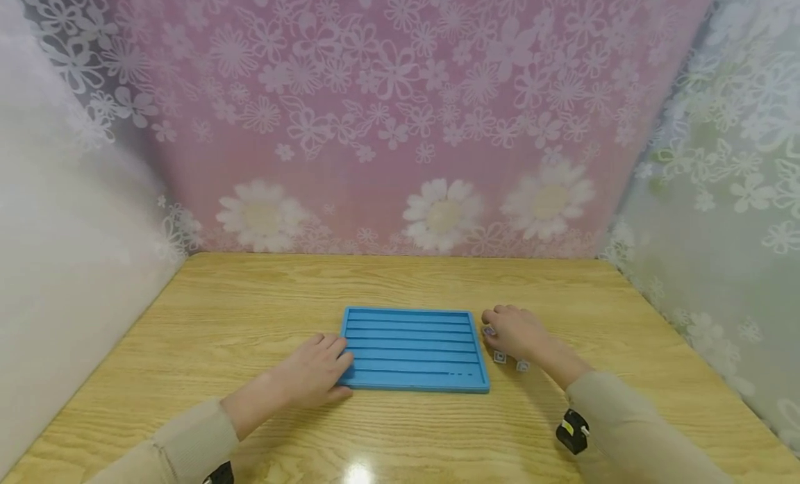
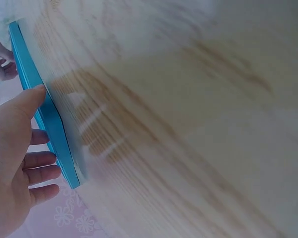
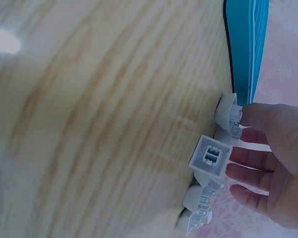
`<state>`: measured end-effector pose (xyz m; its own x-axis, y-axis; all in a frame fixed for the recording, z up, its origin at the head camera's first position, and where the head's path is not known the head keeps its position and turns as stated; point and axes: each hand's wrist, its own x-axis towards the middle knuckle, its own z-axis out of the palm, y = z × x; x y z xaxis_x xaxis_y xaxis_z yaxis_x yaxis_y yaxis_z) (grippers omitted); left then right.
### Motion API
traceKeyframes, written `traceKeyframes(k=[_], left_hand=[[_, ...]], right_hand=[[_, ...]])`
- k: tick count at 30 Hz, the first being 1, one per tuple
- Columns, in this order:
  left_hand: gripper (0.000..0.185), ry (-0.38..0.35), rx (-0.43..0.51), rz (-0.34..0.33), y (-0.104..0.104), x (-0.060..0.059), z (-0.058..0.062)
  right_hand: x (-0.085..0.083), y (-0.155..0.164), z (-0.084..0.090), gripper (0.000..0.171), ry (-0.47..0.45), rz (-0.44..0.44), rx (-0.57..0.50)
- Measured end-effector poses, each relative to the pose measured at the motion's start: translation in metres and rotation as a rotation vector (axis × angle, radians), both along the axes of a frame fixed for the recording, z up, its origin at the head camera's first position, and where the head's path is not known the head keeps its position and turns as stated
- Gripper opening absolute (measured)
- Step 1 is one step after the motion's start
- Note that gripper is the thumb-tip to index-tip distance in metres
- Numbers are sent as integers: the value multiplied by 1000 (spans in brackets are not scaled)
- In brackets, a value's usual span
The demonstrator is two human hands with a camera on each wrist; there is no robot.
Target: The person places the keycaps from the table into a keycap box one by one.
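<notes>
A: Start with the big things. The wooden table [image 1: 250,296] carries the blue grooved tray [image 1: 412,348], and everything else sits around that tray.

B: The left hand [image 1: 315,373] is at the tray's left edge. In the left wrist view the thumb lies along the rim and the fingers are nearly straight over the top. It presses and steadies rather than clamps.

A: So a sideways knock could slide the tray, since nothing really grips it?

B: That is my reading. The table looks glossy, so the tray may skate.

A: And the right hand [image 1: 515,335]?

B: Just beside the tray's right edge, over a small cluster of white keycaps [image 1: 509,360]. In the right wrist view one keycap [image 3: 208,156] shows its hollow underside with the stem socket, resting against the lightly bent fingertips [image 3: 241,171]. I cannot tell whether it is truly pinched or only touched.

A: What goes wrong there?

B: The caps are small and lie touching one another. If the fingers close on one, they may drag its neighbours along, or flick one off toward the table edge. A weak hold could also let the cap tumble and land the wrong way up.

A: And the tray itself?

B: Its grooves look narrow. A tilted cap would probably sit crooked or tip out.
</notes>
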<state>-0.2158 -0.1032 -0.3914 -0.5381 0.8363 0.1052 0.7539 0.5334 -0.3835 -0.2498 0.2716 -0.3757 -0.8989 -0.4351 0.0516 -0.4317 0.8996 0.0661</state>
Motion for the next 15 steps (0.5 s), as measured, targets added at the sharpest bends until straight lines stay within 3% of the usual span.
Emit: traceKeyframes(k=[15], left_hand=[[48,3,-13,24,-2,1,-2]], right_hand=[[-5,-1,-7,16,-6,-13,-25]])
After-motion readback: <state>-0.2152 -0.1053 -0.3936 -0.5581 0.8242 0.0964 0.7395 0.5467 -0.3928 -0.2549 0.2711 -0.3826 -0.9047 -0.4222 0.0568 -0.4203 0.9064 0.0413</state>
